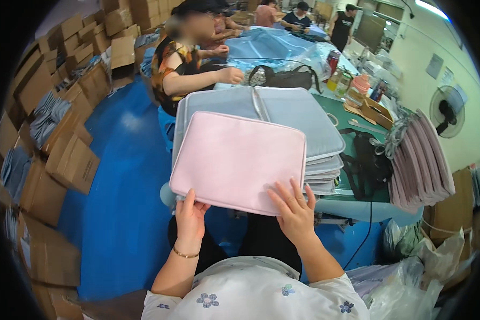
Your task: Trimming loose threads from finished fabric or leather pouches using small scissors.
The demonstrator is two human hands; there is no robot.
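Observation:
A pale pink padded laptop sleeve lies tilted over a stack of grey-blue sleeves, its near edge hanging past the table toward me. My left hand grips its near left corner, thumb on top and fingers curled underneath. On the near right corner, my right hand rests with its fingers stretched out over the pink surface. The sleeve covers much of the stack beneath it.
Pink sleeves stand bundled on the green tabletop at right, beside black straps. A seated co-worker is at the far left of the table. Cardboard boxes line the left; plastic bags lie lower right.

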